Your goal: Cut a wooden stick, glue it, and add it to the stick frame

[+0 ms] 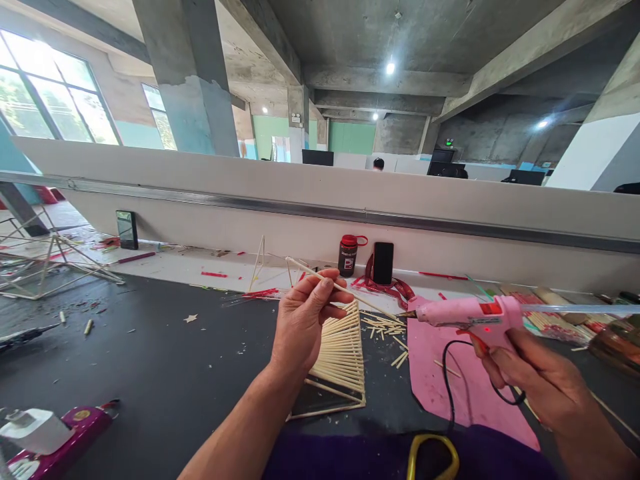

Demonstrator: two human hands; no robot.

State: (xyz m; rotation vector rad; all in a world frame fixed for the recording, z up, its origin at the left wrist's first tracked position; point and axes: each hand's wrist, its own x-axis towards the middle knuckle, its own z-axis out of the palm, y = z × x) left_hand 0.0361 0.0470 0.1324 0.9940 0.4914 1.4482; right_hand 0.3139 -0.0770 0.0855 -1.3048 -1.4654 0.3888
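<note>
Between the thumb and fingers of my left hand [307, 310] is a thin wooden stick [370, 304], slanting down to the right. My right hand [535, 373] grips a pink glue gun [455, 312], its nozzle at the stick's right end. A clear glue stick [570, 309] sticks out of the gun's back. Under my left hand lies a frame of close-set wooden sticks [343, 353], partly hidden by the hand. Short cut sticks [383, 325] lie scattered to its right. Below the gun, a pink mat [465, 393] rests on the dark table.
Yellow scissor handles [433, 453] are at the front edge. A dark bottle [347, 255] and a phone [383, 263] stand by the partition. Stick frames [50, 267] stand at the far left, a purple power strip [75, 437] at the lower left. A glass jar [617, 343] is at right.
</note>
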